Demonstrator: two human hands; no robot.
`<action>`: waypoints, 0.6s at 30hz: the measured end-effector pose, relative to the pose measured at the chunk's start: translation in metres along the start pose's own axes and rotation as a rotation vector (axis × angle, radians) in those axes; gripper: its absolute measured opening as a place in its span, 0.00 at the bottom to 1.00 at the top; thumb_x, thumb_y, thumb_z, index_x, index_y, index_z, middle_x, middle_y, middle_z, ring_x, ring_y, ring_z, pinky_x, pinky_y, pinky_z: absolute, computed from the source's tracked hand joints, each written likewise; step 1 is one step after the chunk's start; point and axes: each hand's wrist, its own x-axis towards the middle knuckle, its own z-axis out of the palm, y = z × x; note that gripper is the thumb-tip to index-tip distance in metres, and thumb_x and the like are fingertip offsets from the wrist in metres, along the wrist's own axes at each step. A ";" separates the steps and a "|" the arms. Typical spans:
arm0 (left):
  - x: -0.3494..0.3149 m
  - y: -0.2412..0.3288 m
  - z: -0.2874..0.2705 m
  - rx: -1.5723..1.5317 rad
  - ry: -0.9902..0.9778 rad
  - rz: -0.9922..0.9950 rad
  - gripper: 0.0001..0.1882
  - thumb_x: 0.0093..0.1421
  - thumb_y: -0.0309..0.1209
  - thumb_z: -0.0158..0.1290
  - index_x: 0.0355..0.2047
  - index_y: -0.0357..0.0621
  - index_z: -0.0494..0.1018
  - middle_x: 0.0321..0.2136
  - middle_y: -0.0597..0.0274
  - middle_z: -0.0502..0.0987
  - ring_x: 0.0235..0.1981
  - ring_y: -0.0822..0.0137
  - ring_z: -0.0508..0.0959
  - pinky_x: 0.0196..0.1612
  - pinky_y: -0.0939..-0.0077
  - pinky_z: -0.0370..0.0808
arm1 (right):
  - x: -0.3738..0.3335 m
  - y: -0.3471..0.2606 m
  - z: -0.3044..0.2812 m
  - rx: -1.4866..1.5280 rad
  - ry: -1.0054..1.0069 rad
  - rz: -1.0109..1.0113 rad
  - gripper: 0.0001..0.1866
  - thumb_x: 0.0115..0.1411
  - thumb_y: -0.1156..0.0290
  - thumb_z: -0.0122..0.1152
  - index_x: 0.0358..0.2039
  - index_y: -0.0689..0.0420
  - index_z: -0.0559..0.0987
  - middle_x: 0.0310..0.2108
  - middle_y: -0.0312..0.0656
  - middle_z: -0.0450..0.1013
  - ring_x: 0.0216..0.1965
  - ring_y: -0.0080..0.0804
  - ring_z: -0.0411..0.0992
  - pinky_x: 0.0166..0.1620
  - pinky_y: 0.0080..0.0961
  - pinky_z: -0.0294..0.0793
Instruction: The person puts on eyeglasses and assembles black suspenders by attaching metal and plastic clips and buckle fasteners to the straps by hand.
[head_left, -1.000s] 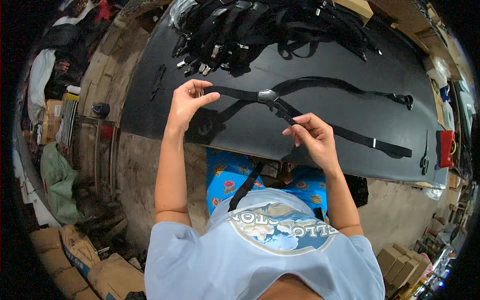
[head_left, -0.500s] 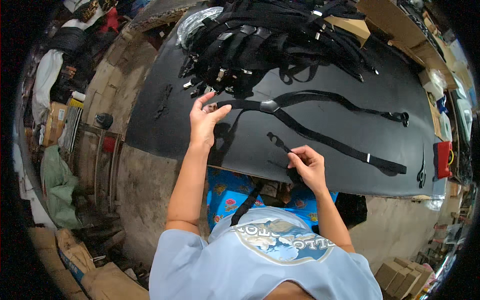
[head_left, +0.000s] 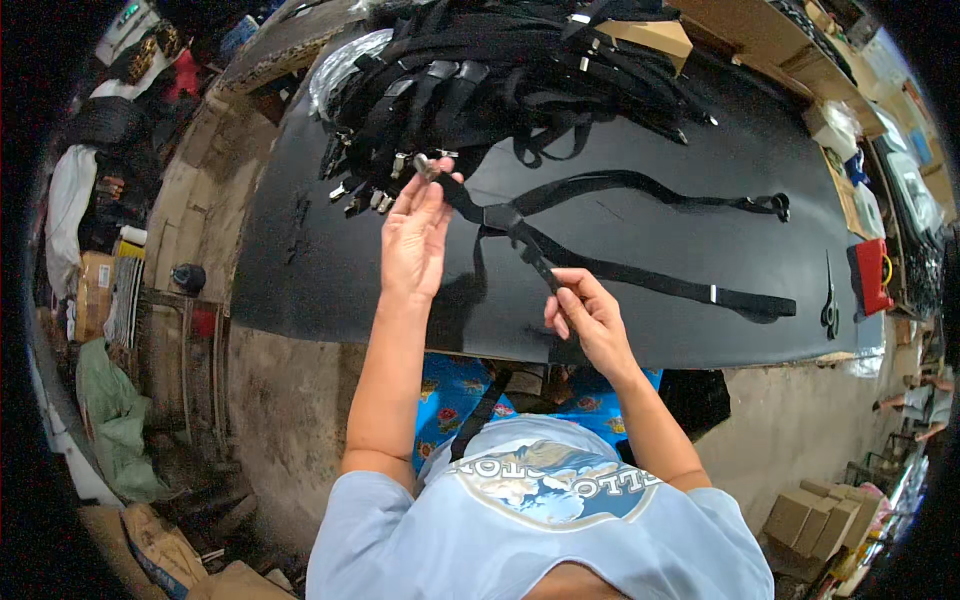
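Observation:
A pair of black Y-shaped suspenders [head_left: 502, 216] lies across the table, its two long straps running to the right. My left hand [head_left: 414, 240] is closed round the short back strap, where a metal clip [head_left: 424, 168] shows at the fingertips. Between thumb and fingers my right hand [head_left: 586, 308] pinches a small black strap tab [head_left: 534, 258] with a hole near its end. The tab is raised over the suspenders, near the joining patch; whether they touch I cannot tell. A silver slider [head_left: 713, 294] sits on the nearer long strap.
A heap of black suspenders [head_left: 450, 95] with metal clips covers the table's far side. Scissors [head_left: 830, 305] and a red object [head_left: 873, 275] lie at the right of the black tabletop [head_left: 640, 335]. Cardboard boxes [head_left: 815, 520] stand on the floor at lower right.
My right hand has lifted the tab up and left toward the patch. My left hand has turned and raised the clip end. The view has shifted slightly.

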 end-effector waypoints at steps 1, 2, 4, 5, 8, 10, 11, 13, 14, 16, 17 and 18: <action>-0.001 -0.004 0.010 0.053 -0.014 0.048 0.14 0.63 0.28 0.53 0.49 0.44 0.74 0.51 0.61 0.76 0.51 0.70 0.75 0.51 0.77 0.70 | 0.000 -0.013 0.008 0.046 -0.024 -0.038 0.12 0.69 0.70 0.46 0.50 0.61 0.68 0.27 0.41 0.73 0.21 0.18 0.67 0.27 0.14 0.65; -0.003 -0.009 0.021 0.106 -0.027 0.095 0.12 0.63 0.27 0.53 0.47 0.43 0.75 0.50 0.59 0.77 0.50 0.69 0.76 0.51 0.77 0.71 | 0.000 -0.026 0.015 0.092 -0.048 -0.076 0.12 0.69 0.70 0.46 0.50 0.61 0.67 0.27 0.43 0.73 0.21 0.18 0.67 0.26 0.15 0.66; -0.007 -0.011 0.050 0.255 0.033 0.212 0.09 0.62 0.22 0.52 0.43 0.39 0.77 0.43 0.55 0.80 0.43 0.69 0.80 0.44 0.82 0.74 | 0.000 -0.049 0.025 0.121 0.036 -0.039 0.12 0.69 0.67 0.48 0.47 0.59 0.65 0.21 0.46 0.74 0.13 0.21 0.65 0.18 0.15 0.63; -0.008 -0.013 0.059 0.233 0.020 0.200 0.10 0.62 0.20 0.53 0.43 0.36 0.76 0.41 0.55 0.80 0.42 0.70 0.80 0.46 0.81 0.75 | 0.000 -0.058 0.027 0.082 0.077 -0.029 0.11 0.69 0.66 0.49 0.46 0.59 0.66 0.19 0.46 0.73 0.11 0.21 0.64 0.16 0.14 0.61; -0.011 -0.014 0.074 0.251 0.029 0.176 0.10 0.61 0.19 0.53 0.44 0.33 0.76 0.39 0.55 0.81 0.40 0.71 0.81 0.48 0.81 0.76 | -0.004 -0.071 0.033 0.056 0.121 0.016 0.11 0.68 0.66 0.50 0.45 0.59 0.67 0.15 0.46 0.72 0.07 0.21 0.61 0.12 0.13 0.56; -0.013 -0.014 0.079 0.290 0.050 0.164 0.11 0.61 0.19 0.53 0.44 0.33 0.75 0.39 0.55 0.80 0.39 0.71 0.81 0.47 0.81 0.76 | -0.007 -0.074 0.034 0.068 0.125 0.051 0.11 0.68 0.66 0.50 0.45 0.59 0.67 0.13 0.45 0.71 0.06 0.20 0.59 0.11 0.13 0.54; -0.012 -0.014 0.081 0.295 0.030 0.182 0.11 0.61 0.19 0.53 0.45 0.32 0.75 0.39 0.55 0.80 0.39 0.71 0.81 0.47 0.82 0.76 | -0.006 -0.075 0.034 0.099 0.111 0.098 0.11 0.68 0.65 0.51 0.45 0.59 0.67 0.13 0.44 0.71 0.06 0.19 0.58 0.11 0.14 0.52; -0.012 -0.016 0.082 0.299 0.004 0.197 0.11 0.62 0.20 0.53 0.45 0.31 0.75 0.39 0.55 0.80 0.40 0.71 0.80 0.47 0.82 0.76 | -0.007 -0.077 0.034 0.180 0.086 0.146 0.13 0.68 0.63 0.51 0.44 0.59 0.67 0.13 0.45 0.71 0.05 0.19 0.57 0.11 0.15 0.50; -0.011 -0.018 0.082 0.309 -0.017 0.207 0.12 0.63 0.22 0.52 0.47 0.33 0.74 0.40 0.54 0.80 0.40 0.70 0.81 0.47 0.80 0.76 | -0.006 -0.076 0.034 0.182 0.091 0.145 0.13 0.68 0.63 0.51 0.44 0.59 0.67 0.13 0.45 0.71 0.05 0.19 0.57 0.11 0.15 0.50; -0.011 -0.019 0.081 0.320 -0.042 0.213 0.13 0.64 0.23 0.51 0.49 0.34 0.74 0.41 0.52 0.80 0.41 0.68 0.81 0.47 0.79 0.76 | -0.003 -0.073 0.035 0.241 0.095 0.101 0.13 0.67 0.63 0.52 0.44 0.59 0.67 0.13 0.45 0.71 0.05 0.19 0.56 0.11 0.15 0.50; -0.013 -0.018 0.081 0.343 -0.054 0.216 0.14 0.65 0.24 0.50 0.50 0.34 0.73 0.42 0.52 0.80 0.42 0.67 0.81 0.47 0.79 0.76 | -0.003 -0.072 0.035 0.242 0.099 0.099 0.13 0.67 0.63 0.52 0.44 0.59 0.67 0.13 0.45 0.71 0.05 0.19 0.56 0.11 0.15 0.50; -0.015 -0.018 0.082 0.365 -0.067 0.218 0.14 0.65 0.24 0.49 0.51 0.33 0.73 0.42 0.52 0.80 0.42 0.67 0.80 0.48 0.78 0.76 | -0.003 -0.072 0.034 0.245 0.091 0.092 0.13 0.67 0.62 0.52 0.44 0.59 0.67 0.13 0.45 0.71 0.05 0.19 0.57 0.11 0.15 0.50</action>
